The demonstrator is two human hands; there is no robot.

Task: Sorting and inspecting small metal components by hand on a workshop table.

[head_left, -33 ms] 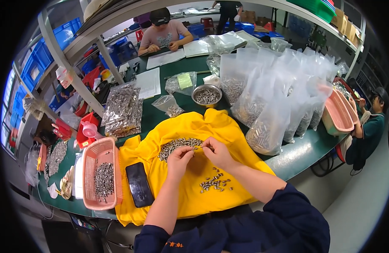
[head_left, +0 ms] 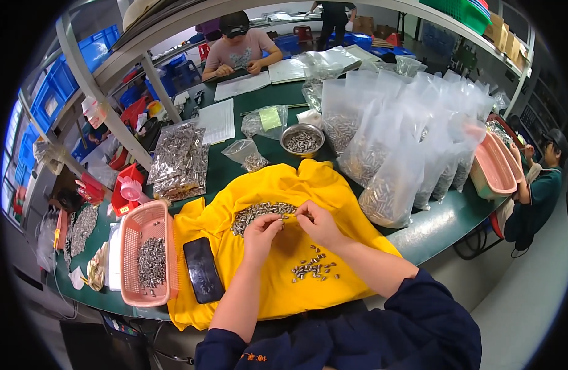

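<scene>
My left hand (head_left: 263,237) is closed in a pinch at the right side of a pile of small metal cylinders (head_left: 252,217), with a small metal part at its fingertips. Close by on the right, my right hand (head_left: 321,226) also pinches, and a bit of metal shows between its fingers. Both hands hover over a yellow cloth (head_left: 265,283) spread on the bench. A looser scatter of the same cylinders (head_left: 314,269) lies nearer to me, below the right hand. The fingers partly hide what they grip.
Left of the hands are a black phone (head_left: 204,270) and a pink basket (head_left: 149,222) of cylinders. Beyond the cloth stand a steel bowl (head_left: 302,152) and a small bag (head_left: 247,155) of parts. Filled plastic bags (head_left: 388,185) crowd the right. Two seated people work nearby.
</scene>
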